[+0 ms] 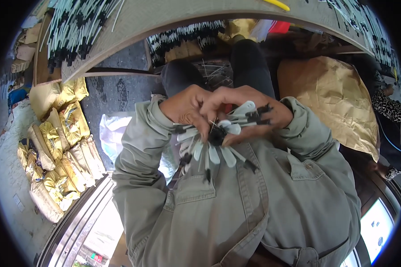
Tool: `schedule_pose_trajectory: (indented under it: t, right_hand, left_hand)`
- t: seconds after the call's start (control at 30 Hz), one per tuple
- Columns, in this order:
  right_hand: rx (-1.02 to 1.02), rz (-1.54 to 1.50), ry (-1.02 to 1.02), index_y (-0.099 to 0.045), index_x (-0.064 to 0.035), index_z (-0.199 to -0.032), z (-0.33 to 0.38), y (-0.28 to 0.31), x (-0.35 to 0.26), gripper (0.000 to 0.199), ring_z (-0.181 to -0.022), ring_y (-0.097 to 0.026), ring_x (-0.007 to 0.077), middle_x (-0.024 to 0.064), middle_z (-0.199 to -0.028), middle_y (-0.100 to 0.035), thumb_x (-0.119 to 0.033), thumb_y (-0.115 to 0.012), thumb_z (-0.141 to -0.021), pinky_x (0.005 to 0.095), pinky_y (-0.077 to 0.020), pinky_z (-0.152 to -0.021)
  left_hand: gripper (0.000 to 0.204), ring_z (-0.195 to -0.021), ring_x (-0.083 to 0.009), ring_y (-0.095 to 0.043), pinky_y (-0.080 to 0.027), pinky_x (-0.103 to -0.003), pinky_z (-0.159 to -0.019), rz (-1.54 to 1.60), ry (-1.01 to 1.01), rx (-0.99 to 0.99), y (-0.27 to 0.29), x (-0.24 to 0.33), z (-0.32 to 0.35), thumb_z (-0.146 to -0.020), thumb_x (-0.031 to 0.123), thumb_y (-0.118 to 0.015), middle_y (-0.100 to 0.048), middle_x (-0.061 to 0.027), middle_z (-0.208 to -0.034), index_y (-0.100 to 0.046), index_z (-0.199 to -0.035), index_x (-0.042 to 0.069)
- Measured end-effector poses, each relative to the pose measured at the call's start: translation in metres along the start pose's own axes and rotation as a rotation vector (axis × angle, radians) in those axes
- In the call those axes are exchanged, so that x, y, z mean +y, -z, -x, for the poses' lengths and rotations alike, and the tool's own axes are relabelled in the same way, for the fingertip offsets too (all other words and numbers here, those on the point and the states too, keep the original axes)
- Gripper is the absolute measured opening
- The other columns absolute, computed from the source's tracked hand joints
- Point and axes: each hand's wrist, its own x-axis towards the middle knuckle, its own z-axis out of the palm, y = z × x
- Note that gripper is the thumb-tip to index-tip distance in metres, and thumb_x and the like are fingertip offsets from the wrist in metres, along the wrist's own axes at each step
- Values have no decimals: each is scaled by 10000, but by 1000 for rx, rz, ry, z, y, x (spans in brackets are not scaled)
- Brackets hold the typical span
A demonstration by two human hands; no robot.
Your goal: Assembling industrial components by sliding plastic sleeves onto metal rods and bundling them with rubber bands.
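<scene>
In front of my chest, both hands hold a fanned bundle of thin white sticks (214, 153), some with flat rounded white ends and some with black ends. At its middle is a round black piece (216, 136). My left hand (189, 109) is closed at the left side of the bundle, its thumb beside the black piece. From the right, my right hand (243, 100) curls round the bundle, and more sticks stick out past its fingers. The fingers are partly hidden by the sticks and slightly blurred.
Many white-and-black sticks (78, 31) lie on the curved table (142, 24), with more at its right end. A dark rack of similar sticks (187, 35) is beneath it. Brown paper-wrapped packs (60, 151) stand at left; a large brown paper sheet (332, 100) is at right.
</scene>
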Motion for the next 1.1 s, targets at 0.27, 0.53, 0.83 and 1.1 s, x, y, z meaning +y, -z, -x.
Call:
schedule_pose_trajectory:
  t: [0.27,0.53,0.83,1.1]
  right_hand:
    - [-40,-231,-114,-545,-17,-995,-2,5,6,372,-860,-523,125,57,-1000,-562,-122,-748,-701,264,-420,-767]
    - [-81,-54,52,-574,-35,-1008,-8,3,2,359,-928,-524,156,58,-1031,-559,-143,-745,-712,300,-406,-807]
    - [-23,267,95,-580,-26,-932,-12,3,-2,285,-859,-539,177,77,-957,-561,-111,-727,-703,305,-420,-773]
    - [415,317,-183,-576,1,-871,-31,22,24,214,-683,-514,60,-11,-725,-567,-120,-687,-732,227,-430,-617]
  left_hand:
    - [348,-745,-79,-564,-450,-220,-636,104,-69,18,3,2,-1,-581,77,-818,-612,-19,-782,-616,-852,-8]
    - [515,-739,-84,-568,-457,-220,-631,-51,-41,158,9,-10,1,-513,251,-878,-623,-18,-792,-619,-874,-11]
    - [247,-740,-81,-568,-448,-197,-638,-235,-398,501,24,-11,15,-751,76,-703,-622,-42,-818,-592,-946,-28]
    - [269,-779,-156,-557,-456,-251,-716,-606,-780,1510,-76,-38,21,-756,-26,-638,-581,-87,-913,-557,-1013,-21]
